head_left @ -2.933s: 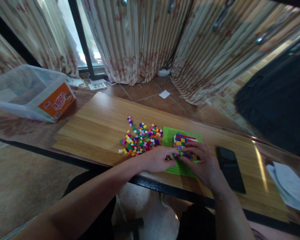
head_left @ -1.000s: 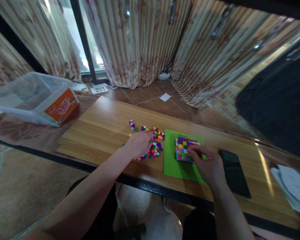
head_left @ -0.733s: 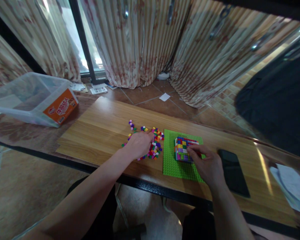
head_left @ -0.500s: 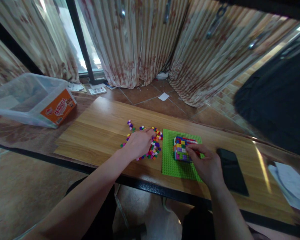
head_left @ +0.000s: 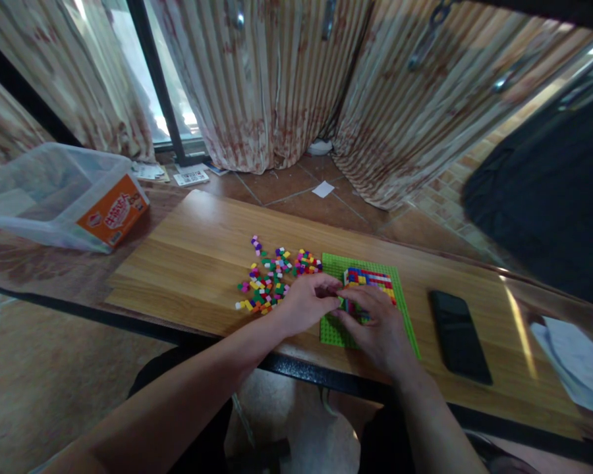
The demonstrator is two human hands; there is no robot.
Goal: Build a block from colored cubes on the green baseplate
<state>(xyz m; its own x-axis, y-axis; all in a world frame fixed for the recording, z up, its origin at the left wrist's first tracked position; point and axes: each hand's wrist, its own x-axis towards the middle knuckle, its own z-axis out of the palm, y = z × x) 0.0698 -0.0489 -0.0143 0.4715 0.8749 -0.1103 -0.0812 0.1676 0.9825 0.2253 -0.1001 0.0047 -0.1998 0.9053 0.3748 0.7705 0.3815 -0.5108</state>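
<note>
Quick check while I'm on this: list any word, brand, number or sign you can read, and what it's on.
Nothing reads clearly enough to quote.
Orange label on the clear plastic bin: large white characters, apparently Chinese, too blurred; smaller print unreadable.
White card at the back left: dark printed pattern, too small.
Papers at far right: no legible writing.
Black phone: no text visible.

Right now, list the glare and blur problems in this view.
Head view: glare streaks the wooden tabletop beside the phone; head view: the window looks washed out; head view: fine detail between the left hand and right hand is too soft to make out.
</note>
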